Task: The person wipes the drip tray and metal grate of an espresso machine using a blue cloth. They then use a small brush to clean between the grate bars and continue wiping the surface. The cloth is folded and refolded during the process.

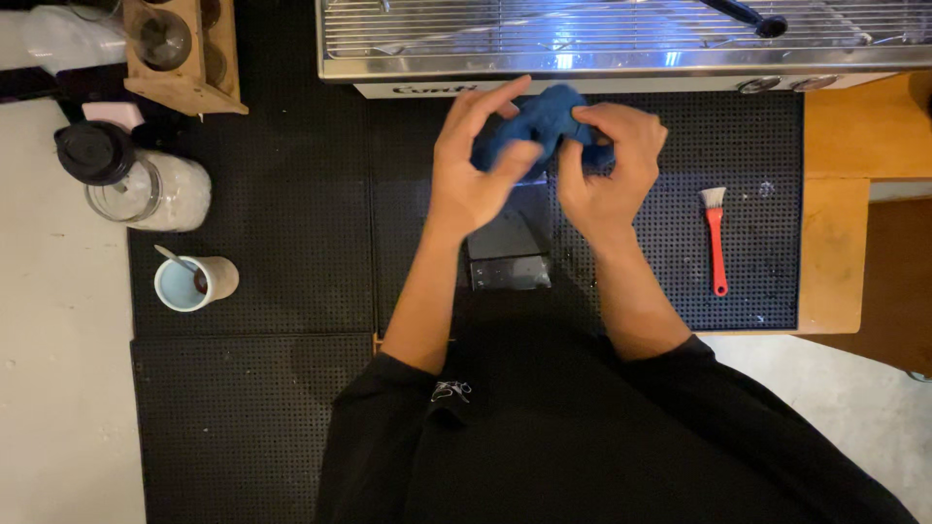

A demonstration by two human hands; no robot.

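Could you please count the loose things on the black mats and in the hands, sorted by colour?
Blue: 1, the cloth held by left hand and right hand
Red: 1, the brush
White: 1, the cup
Clear: 1, the jar
Dark grey: 1, the flat block
Total: 5

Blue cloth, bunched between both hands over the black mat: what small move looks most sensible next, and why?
Probably gather it tighter. The blue cloth is held crumpled in the air by the left hand and right hand, with loose folds showing between the fingers, above the black mat, touching nothing else.
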